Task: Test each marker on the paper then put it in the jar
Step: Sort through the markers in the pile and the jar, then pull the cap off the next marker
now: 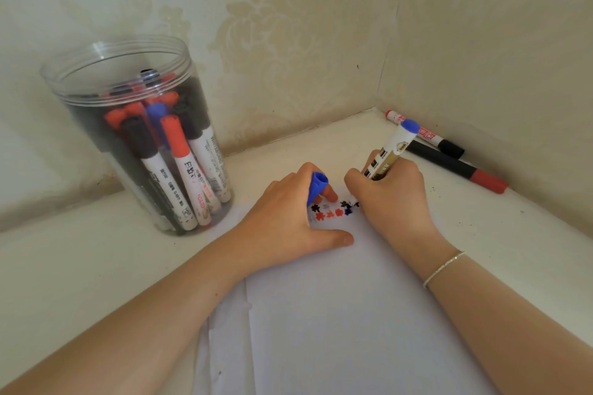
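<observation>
**Blue marker goes to paper as jar fills up**

Head camera: A person's right hand [393, 199] grasps a blue-ended marker [392, 151] in a writing grip, tip down on the far end of a white sheet of paper [337, 314], where small black, red and blue test marks [333, 211] already sit in a cluster. The tip itself is hidden behind the fingers. The left hand [288, 218] rests on the paper with its thumb flat along the sheet and its fingers curled round the marker's blue cap [316, 187]. To the left, well apart from the paper's marks, stands a clear plastic jar [128, 125], lid off and crowded with red, black and blue markers. Two more markers, one with a black cap [423, 134] and one with a red cap [459, 167], lie by the wall on the right, apparently still to be tested. Doing this step well likely means a short, light stroke on bare paper beside the existing marks, the left hand pinning the sheet, then pressing the cap fully on before the marker goes to the jar.
</observation>
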{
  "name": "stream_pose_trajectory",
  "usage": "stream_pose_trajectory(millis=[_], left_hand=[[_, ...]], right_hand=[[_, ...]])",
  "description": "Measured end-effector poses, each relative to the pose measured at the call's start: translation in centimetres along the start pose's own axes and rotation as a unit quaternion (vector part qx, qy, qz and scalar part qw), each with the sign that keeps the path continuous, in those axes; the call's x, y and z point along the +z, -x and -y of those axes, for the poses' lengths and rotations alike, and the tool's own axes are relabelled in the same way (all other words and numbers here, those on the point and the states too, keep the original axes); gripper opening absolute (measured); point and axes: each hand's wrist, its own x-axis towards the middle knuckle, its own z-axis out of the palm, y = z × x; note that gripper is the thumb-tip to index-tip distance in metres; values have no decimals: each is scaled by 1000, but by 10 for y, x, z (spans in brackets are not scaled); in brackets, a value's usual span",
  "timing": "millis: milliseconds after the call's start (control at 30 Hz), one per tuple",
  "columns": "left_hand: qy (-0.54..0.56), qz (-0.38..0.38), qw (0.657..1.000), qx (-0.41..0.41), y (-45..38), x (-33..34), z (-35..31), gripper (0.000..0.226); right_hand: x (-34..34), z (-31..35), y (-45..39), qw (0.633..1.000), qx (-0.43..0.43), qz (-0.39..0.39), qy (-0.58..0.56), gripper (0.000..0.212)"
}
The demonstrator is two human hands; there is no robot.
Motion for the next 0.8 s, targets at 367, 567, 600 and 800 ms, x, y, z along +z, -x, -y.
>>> stream_pose_trajectory(millis=[367, 567, 600, 800], left_hand=[[144, -63, 988, 0, -1, -3, 8, 14], [109, -71, 991, 13, -4, 0, 12, 17], [105, -69, 992, 15, -4, 0, 12, 16], [100, -65, 993, 22, -6, 1, 12, 16]], right_hand=[[-13, 2, -5, 960, 31, 5, -280, 19], [-19, 5, -4, 870, 92, 97, -474, 17], [-19, 5, -3, 878, 84, 96, -462, 16], [-15, 6, -2, 916, 61, 97, -384, 20]])
